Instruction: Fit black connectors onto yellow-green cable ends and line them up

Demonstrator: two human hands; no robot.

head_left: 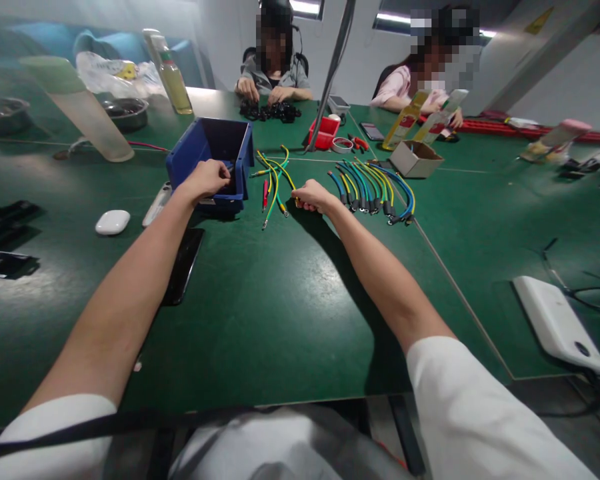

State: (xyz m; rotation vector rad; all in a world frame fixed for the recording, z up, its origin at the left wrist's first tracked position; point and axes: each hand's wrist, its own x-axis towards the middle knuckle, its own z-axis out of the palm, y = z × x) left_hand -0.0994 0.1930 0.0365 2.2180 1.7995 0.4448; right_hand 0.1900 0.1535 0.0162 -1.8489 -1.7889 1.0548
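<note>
My left hand (209, 180) reaches over the front wall of the blue plastic bin (207, 143). Its fingers are bent together inside; whatever they hold is too small to make out. My right hand (312, 196) is closed in a pinch on one end of a yellow-green wire (289, 177), just above the table. Beside it lies a loose bunch of short yellow and green wires (273, 193) with metal ring ends, and a red tool (265, 195). Right of my right hand a row of blue, green and yellow wires (370, 183) is laid out, with dark sleeves near their ends.
A black phone (184, 267) lies under my left forearm, near a white earbud case (113, 222). Behind the wires stand a small red bin (323, 133) and an open cardboard box (416, 159). A white power bank (560, 323) sits at right. Two people work across the table.
</note>
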